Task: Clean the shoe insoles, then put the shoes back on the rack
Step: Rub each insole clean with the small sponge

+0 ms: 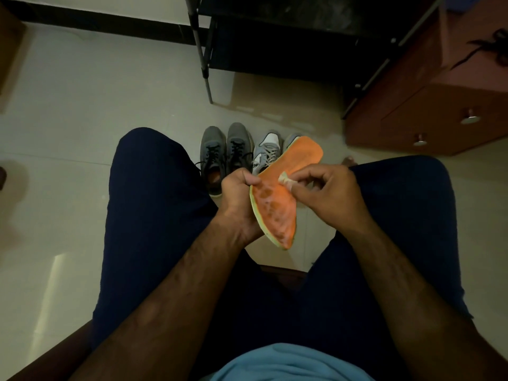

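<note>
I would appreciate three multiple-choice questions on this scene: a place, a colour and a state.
1. Where do the two dark grey lace-up sneakers stand? A) on the tiled floor before the black metal rack B) on a shelf C) on the lap
2. What colour is the foam insole's top face? A) blue B) orange C) black
3. What does the right hand do? A) hangs idle B) ties a lace C) pinches a small pale wipe against the insole
1 A: they stand on tiles short of the rack. 2 B: orange, darkly stained. 3 C: it pinches the wipe.
</note>
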The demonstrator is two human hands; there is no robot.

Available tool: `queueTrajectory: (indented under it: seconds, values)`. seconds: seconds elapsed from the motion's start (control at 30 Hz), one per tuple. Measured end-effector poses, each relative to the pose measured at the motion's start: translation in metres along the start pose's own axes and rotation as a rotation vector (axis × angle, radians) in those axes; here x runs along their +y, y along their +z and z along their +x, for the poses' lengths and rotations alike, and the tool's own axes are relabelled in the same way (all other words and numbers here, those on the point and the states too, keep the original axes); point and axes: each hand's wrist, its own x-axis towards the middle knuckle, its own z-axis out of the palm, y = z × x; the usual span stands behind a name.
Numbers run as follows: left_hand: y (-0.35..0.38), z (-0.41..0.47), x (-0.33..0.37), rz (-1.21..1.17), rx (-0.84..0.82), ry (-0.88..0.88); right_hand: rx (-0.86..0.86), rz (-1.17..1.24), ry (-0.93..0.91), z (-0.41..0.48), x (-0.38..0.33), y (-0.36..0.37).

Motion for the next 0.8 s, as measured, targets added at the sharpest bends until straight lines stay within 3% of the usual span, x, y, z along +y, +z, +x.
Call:
queueTrajectory:
  seconds: [0.1, 0.13, 0.27, 0.43, 0.57, 0.6, 0.73, 0.8]
  values:
    - [-0.001, 0.002, 0.000, -0.011, 0.017, -0.010, 0.205, -0.049, 0.086, 0.019, 0.010, -0.009]
    - [-0.001, 0.001, 0.000, -0.012, 0.013, -0.014, 0.200, -0.067, 0.084, 0.020, 0.010, -0.008]
    - [0.001, -0.002, 0.002, -0.001, -0.037, -0.037, -0.057, -0.021, -0.023, 0.000, -0.001, 0.005]
    - [-0.001, 0.003, -0.001, -0.042, -0.078, -0.083, 0.275, -0.127, 0.122, 0.026, 0.002, -0.007]
    - [-0.002, 0.004, -0.002, -0.047, -0.186, -0.115, -0.023, -0.029, 0.005, 0.008, -0.015, 0.007]
    - [-0.002, 0.004, -0.002, -0.043, -0.196, -0.117, -0.020, -0.041, 0.007, 0.008, -0.013, 0.007]
    - [-0.005, 0.007, -0.002, -0.068, -0.167, -0.131, 0.273, -0.114, 0.144, 0.030, 0.001, -0.009]
    - [-0.004, 0.007, -0.001, -0.062, -0.180, -0.136, 0.167, -0.087, 0.106, 0.024, -0.002, -0.007]
